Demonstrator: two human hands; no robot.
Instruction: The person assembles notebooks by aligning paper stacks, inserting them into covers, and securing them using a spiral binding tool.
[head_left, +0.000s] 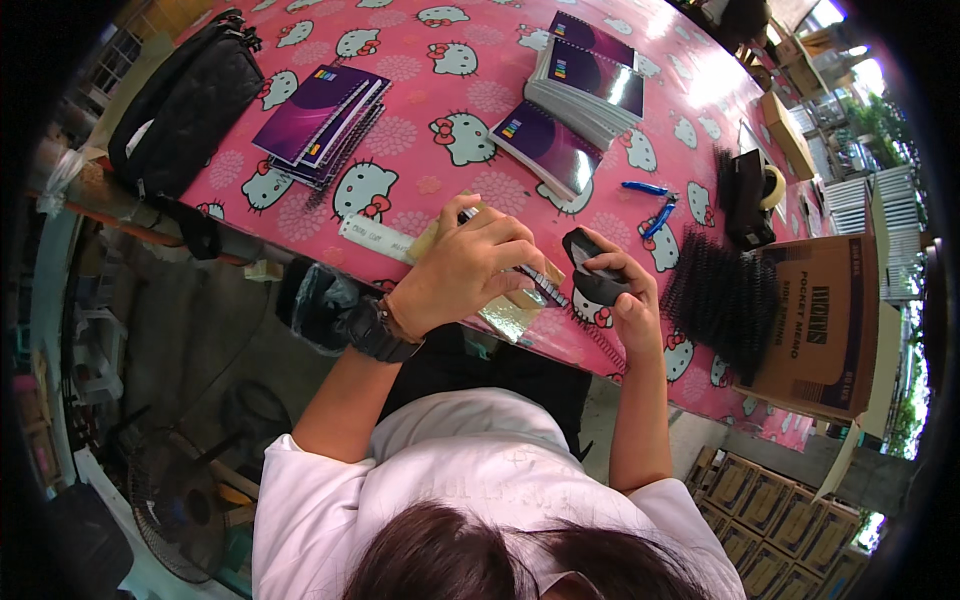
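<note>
My left hand [468,262] presses down on a small notebook [540,268] at the table's near edge, its fingers bent over it. A spiral binding coil [598,345] runs along the notebook's edge and trails off to the right over the table rim. In my right hand [632,290] is a black, rounded object with a hollow-looking face [597,285], gripped between thumb and fingers just right of the notebook. Its exact kind does not show. Beneath the notebook lies a shiny gold-toned sheet [512,318]. A white ruler [376,238] sticks out left of my left hand.
Purple spiral notebooks lie stacked at the left [322,118] and the back [590,85]. Blue-handled pliers [655,205] rest right of centre. Farther right are a heap of black coils [720,300], a tape dispenser [748,200] and a cardboard box [815,320]. A black bag [190,110] stands far left.
</note>
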